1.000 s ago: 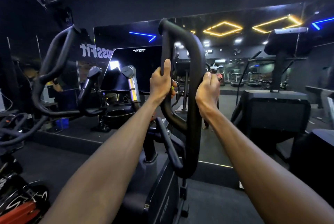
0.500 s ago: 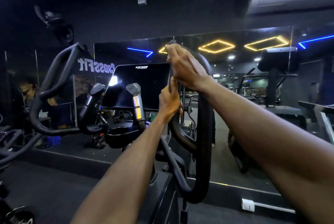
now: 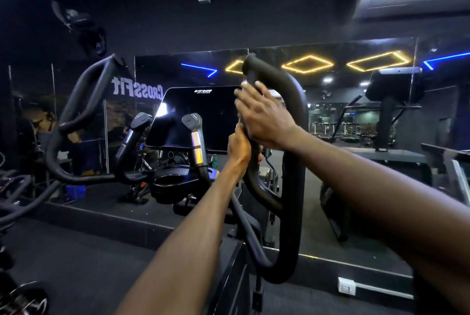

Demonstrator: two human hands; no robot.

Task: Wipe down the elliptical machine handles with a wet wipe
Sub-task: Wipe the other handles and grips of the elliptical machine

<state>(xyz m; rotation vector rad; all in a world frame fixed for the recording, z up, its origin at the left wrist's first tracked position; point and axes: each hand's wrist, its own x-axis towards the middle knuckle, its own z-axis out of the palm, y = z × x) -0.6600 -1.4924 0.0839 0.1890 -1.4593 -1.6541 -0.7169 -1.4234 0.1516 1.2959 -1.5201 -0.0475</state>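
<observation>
The elliptical's black right loop handle (image 3: 293, 162) stands upright in the middle of the view. My left hand (image 3: 238, 145) grips its inner bar at mid height. Just above that, my right hand (image 3: 264, 113) lies over the same bar, a little blurred, with its fingers wrapped round the bar's left side. No wet wipe shows; anything under my right palm is hidden. The matching left loop handle (image 3: 84, 101) curves up at the left, with no hand on it.
The dark console screen (image 3: 203, 116) and two short grips with metal bands (image 3: 196, 136) sit between the loop handles, above a cup holder (image 3: 173, 182). A wall mirror behind reflects ceiling lights and treadmills. Another machine (image 3: 396, 111) stands at the right.
My right hand went from the outer bar to the handle's top, then slid down the inner bar towards my left hand. My left hand kept its grip. The view tilted up.
</observation>
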